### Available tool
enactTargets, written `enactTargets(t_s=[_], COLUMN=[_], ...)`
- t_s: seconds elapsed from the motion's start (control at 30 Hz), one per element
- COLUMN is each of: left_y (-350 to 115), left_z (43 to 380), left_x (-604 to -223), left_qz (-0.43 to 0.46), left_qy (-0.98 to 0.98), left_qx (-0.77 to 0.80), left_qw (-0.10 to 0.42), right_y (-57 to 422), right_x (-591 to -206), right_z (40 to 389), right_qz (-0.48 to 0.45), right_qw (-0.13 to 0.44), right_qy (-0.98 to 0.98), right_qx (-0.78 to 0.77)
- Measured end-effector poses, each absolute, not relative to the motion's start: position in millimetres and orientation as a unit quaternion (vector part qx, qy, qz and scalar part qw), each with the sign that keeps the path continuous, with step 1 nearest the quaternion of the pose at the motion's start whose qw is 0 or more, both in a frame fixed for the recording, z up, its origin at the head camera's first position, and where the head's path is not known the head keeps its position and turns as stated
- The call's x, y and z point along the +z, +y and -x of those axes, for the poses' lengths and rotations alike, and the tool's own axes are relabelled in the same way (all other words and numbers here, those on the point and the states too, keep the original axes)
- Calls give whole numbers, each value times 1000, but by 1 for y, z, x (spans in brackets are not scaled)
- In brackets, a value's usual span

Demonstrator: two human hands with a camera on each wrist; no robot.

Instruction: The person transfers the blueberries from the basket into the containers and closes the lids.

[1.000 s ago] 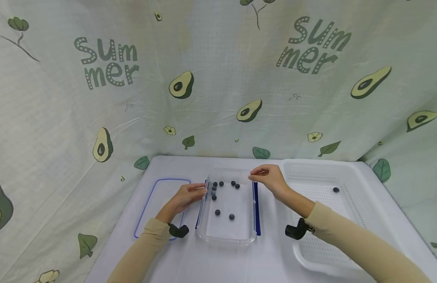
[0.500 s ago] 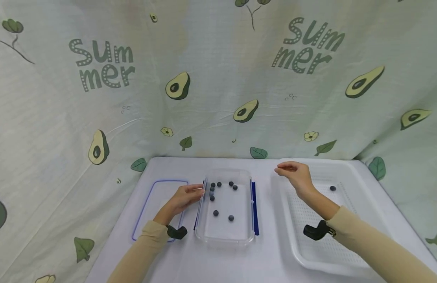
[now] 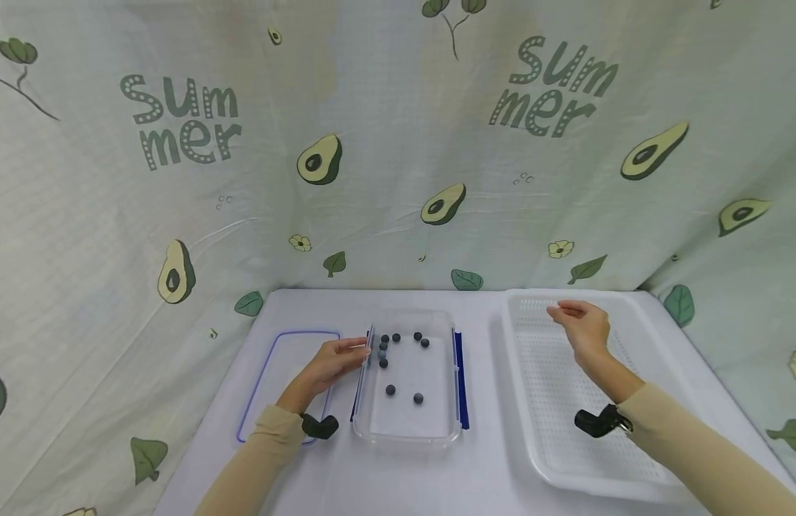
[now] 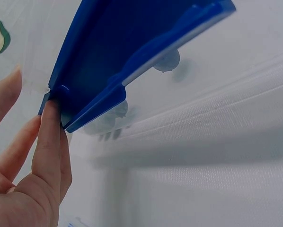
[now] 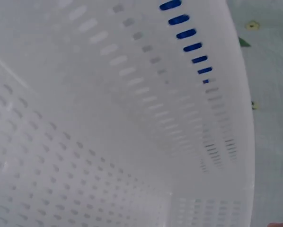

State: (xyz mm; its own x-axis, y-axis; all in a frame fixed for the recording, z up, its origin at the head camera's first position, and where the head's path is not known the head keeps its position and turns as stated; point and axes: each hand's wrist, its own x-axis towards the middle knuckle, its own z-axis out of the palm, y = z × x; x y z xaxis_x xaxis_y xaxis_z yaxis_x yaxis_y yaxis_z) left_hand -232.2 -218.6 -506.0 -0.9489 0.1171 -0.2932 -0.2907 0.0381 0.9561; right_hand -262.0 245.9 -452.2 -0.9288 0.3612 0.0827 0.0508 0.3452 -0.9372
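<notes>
A clear plastic container [image 3: 407, 423] with blue side flaps [image 3: 462, 380] stands mid-table, holding several dark round berries [image 3: 418, 398] that look like blueberries. At its left side, my left hand [image 3: 323, 367] rests extended fingers against the container's edge. In the left wrist view, those fingers [image 4: 48, 146] touch the end of a blue flap [image 4: 118, 47]. My right hand [image 3: 584, 331] hovers over the white perforated basket [image 3: 526, 401], thumb and fingers loosely bent, with nothing visible between them. The right wrist view shows mainly the basket's slotted wall [image 5: 146, 94], with a sliver of finger at the lower right corner.
A clear lid with a blue rim [image 3: 262, 380] lies on the table left of the container, partly behind the left forearm. A white cloth covers the table [image 3: 372, 480]. Behind it hangs a curtain [image 3: 385, 236] printed with avocados.
My right hand has travelled right, from the container's far right corner to over the basket, now covering the spot where a lone berry lay. The left hand stays at the container's side.
</notes>
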Motion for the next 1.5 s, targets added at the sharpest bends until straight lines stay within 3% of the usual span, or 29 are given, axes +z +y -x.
enactTargets(t_s=[0.27,0.8,1.5], left_y=[-219,-219,-220], left_z=[231,233,231], left_x=[-505,-507,-509], left_qz=[63,72,50], left_qy=[705,700,698], left_qx=[690,696,698], left_qw=[148,142,149], right_y=[268,286,291], right_x=[-472,-507,-526], right_z=[264,263,263], right_qz=[178,177,188], right_qw=[189,249,204], right_qy=[-841,-860,-895], right_qx=[474,410,348])
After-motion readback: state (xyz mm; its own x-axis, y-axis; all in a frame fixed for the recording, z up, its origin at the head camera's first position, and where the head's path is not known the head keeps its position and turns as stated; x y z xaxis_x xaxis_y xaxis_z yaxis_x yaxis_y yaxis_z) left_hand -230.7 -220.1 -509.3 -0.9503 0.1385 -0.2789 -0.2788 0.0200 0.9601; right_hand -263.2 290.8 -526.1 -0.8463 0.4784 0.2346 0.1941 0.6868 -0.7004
